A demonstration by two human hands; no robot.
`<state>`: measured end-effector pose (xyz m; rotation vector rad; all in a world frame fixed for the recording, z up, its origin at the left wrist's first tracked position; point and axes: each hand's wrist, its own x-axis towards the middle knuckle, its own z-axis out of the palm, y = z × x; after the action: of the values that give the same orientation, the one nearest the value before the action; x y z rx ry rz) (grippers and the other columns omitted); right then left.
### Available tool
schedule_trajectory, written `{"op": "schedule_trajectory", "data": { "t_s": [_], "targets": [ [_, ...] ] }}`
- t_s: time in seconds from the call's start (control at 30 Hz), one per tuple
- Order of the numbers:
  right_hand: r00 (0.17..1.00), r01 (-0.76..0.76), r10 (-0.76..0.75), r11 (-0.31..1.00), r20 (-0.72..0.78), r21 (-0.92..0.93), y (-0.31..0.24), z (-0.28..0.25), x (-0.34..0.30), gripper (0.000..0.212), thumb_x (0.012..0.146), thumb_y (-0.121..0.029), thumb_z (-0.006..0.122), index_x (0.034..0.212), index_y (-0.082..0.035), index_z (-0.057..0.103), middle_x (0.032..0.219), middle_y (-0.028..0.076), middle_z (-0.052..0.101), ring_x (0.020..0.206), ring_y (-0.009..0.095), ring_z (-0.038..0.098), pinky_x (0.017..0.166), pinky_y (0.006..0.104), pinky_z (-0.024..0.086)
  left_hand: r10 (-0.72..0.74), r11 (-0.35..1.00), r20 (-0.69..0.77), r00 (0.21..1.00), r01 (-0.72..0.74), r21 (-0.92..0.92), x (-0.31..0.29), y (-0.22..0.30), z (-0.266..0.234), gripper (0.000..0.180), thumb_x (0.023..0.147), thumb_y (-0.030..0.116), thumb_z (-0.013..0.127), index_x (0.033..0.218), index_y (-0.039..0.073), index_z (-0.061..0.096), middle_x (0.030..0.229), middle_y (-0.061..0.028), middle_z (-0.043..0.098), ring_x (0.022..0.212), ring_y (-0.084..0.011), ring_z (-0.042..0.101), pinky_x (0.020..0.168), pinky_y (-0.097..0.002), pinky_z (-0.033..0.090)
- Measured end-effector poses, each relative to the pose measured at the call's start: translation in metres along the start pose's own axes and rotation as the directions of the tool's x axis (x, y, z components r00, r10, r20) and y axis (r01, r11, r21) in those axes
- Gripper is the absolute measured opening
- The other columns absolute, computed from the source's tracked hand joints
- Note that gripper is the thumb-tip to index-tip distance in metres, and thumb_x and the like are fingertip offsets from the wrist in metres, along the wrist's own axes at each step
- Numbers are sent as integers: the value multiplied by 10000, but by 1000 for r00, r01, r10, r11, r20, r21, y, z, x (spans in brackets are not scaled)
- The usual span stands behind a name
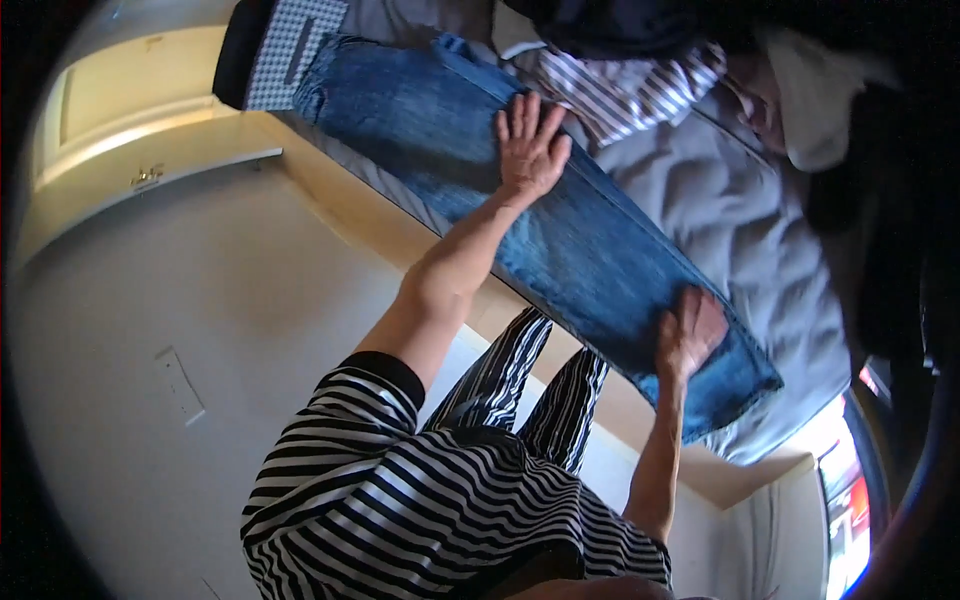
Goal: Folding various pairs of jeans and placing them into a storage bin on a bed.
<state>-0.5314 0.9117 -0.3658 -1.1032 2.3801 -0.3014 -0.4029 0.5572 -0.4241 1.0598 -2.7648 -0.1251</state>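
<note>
A pair of blue jeans [590, 230] lies lengthwise along the edge of a grey bedspread, its legs one on top of the other. The waist end is at the upper left and the hems are at the lower right. My left hand [533, 150] presses flat on the middle of the jeans, fingers spread, close to their far edge. Farther right, my right hand [692, 332] rests on the lower leg near the hem. Its fingers are partly smeared but look laid out on the denim.
Behind the jeans, a striped garment [640, 95] and dark clothing [620, 25] are heaped on the grey bedspread [720, 200]. A houndstooth-patterned piece with a dark edge [290, 60] sits past the waist end. Pale floor [200, 330] and a cabinet [140, 90] lie to the left.
</note>
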Motion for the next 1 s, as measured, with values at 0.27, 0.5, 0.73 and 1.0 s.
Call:
{"op": "schedule_trajectory", "data": {
  "t_s": [0.27,0.5,0.73,1.0],
  "targets": [
    [962,-127,80,977,-261,-170,52,-14,-35,421,963,-246,449,1337,-56,478,1368,179,443,1274,355,395,1056,493,293,-8,985,48,999,16,-170,9,-6,-2,490,874,401,473,1315,188,486,1464,-197,293,1374,-387,225,1092,-595,114],
    [918,225,-135,952,-374,209,-225,-22,139,451,817,-23,603,1261,0,530,1311,218,467,1246,379,419,1048,460,322,28,932,51,998,-7,-363,9,-5,-10,462,880,369,481,1267,116,497,1429,-247,321,1359,-418,251,1064,-636,145],
    [758,578,-627,773,-179,-261,-375,59,302,575,878,-353,582,1397,-173,414,1431,82,404,1348,280,340,1107,500,239,354,881,341,871,-189,-433,-49,-98,-77,590,860,411,550,1388,182,418,1504,-118,278,1405,-291,208,1122,-560,102],
    [825,484,-549,809,-133,-334,-381,93,355,572,929,-346,478,1441,-135,332,1468,73,350,1358,268,313,1124,454,219,418,860,340,842,-248,-446,-81,-203,-92,547,861,438,585,1349,221,468,1507,-87,279,1397,-262,243,1121,-566,141]
  ]
}}
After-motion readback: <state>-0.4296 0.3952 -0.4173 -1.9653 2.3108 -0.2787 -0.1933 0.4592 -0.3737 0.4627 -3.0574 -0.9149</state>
